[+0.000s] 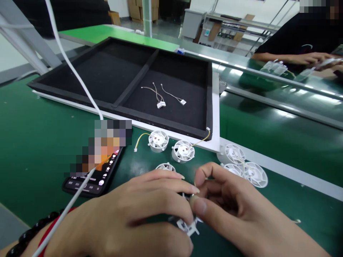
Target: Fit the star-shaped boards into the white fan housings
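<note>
left hand (128, 214) + right hand (230, 210) — both pinching 1 small white fan part (189, 226) | 2 fans (171, 146) beyond — near tray (211, 107)

bare hands, L wrist (40, 232) black bead bracelet (32, 230), red band (49, 228)

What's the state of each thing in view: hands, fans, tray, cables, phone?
Left hand: closed on a small white fan part.
Right hand: pinching at the same part.
Loose fans: lying flat on the green belt, two with wires attached.
Black tray: open, two compartments.
Connector cables: lying in the tray's right compartment.
Phone: screen lit, white cable lying across it.
</note>
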A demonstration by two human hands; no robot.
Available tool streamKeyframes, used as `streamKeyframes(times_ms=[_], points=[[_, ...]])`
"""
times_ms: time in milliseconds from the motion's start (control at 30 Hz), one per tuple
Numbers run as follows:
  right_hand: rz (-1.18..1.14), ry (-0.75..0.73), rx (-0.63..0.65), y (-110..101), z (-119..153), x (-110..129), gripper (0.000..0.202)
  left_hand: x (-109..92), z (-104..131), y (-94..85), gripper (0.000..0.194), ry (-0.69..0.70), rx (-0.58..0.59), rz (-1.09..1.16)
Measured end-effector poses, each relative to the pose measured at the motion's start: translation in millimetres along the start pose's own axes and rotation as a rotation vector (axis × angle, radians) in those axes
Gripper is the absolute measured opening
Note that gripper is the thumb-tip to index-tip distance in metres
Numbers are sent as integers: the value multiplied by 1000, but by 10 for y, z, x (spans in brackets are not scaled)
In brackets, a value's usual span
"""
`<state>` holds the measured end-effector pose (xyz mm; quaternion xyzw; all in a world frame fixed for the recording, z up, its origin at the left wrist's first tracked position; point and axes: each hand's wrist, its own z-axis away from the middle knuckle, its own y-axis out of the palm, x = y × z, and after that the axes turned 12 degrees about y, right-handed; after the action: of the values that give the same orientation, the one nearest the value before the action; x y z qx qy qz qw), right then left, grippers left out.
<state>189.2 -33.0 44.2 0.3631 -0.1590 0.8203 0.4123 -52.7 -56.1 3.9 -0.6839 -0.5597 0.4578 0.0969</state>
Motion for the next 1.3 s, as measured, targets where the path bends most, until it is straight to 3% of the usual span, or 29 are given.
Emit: streamKeyframes(times_ms=[133,233,300,367,533,600,733,833,900,1300], points=[[-56,-65,3,2,-6,-55,30,-46,-19,-3,19,-51,-24,-36],[-61,-159,-80,27,-6,-78,28,-47,-34,-5,9,-108,-143,-49],[-34,-246,-159,61,-11,-86,25,-37,-37,1,34,-163,-243,-7],[14,-337,-259,107,-19,-95,24,-35,-36,5,54,-253,-261,35],[104,-428,-456,186,-40,-103,14,-58,-43,-21,42,-533,-286,211],[105,-409,-452,174,-43,-85,4,-54,-57,-37,38,-624,-322,317],[257,-306,-356,94,-37,-19,20,-33,-86,-54,33,-709,-395,471],[373,-278,-281,45,-35,19,26,-27,-86,-52,31,-698,-404,536],[381,-279,-279,36,-34,27,32,-26,-81,-47,31,-678,-400,583],[342,-418,-184,17,-49,9,20,8,-92,-56,17,-743,-495,899]])
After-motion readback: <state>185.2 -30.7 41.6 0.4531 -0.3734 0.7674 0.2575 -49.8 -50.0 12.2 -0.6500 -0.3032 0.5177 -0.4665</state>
